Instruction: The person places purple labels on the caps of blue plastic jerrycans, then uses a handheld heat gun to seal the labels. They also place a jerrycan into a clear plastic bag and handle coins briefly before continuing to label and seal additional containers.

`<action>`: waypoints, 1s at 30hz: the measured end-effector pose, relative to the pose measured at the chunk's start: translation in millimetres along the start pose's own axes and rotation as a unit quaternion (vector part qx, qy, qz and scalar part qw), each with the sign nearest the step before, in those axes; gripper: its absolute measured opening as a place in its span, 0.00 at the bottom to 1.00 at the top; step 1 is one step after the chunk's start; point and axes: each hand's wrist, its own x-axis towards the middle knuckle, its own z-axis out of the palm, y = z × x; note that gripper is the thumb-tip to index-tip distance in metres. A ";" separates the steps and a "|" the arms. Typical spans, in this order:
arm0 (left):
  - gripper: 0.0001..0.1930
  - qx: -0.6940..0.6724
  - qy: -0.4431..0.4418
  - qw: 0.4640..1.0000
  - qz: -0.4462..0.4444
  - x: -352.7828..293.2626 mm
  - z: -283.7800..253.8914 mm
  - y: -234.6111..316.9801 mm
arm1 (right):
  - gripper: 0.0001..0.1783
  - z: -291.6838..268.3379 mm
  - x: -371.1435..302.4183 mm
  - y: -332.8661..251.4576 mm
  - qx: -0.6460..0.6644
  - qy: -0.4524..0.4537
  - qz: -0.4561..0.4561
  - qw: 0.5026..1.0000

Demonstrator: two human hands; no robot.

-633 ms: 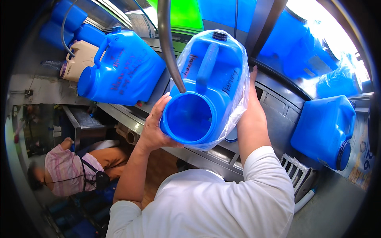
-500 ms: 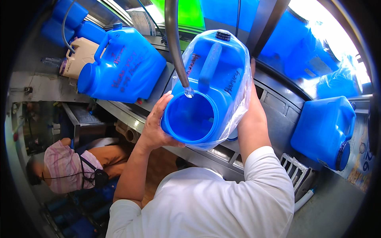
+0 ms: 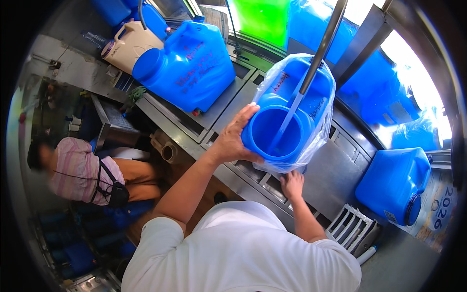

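Observation:
A blue plastic jug in a clear plastic bag stands tilted on the metal counter, its wide mouth toward me. From the metal spout above, a stream of water runs into the mouth. My left hand is closed on the left side of the jug's rim, thumb below and fingers above. My right hand is low at the bagged jug's near lower edge, fingers partly spread; their tips lie near the bag, and whether they touch it is unclear.
A capped blue jug and a beige jug stand left on the metal counter. Another blue jug lies at right, near a white slatted rack. A person in a striped shirt is at lower left.
Water now streams from the spout into the jug. My right hand has left the jug's far right side and come down to its near lower edge. The view has shifted.

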 end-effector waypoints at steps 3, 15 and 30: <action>0.69 0.049 0.026 0.997 0.046 -5.4 -0.6 -6.0 | 0.31 14.8 -2.5 -13.9 -0.029 0.014 0.056 0.998; 0.76 0.134 0.432 0.891 -0.045 -30.7 -239.2 -137.5 | 0.30 -40.2 -19.5 23.1 0.020 0.103 0.162 0.981; 0.80 0.014 0.272 0.962 0.030 5.6 -308.2 -191.3 | 0.31 23.1 -235.7 -88.3 0.052 -0.119 0.392 0.911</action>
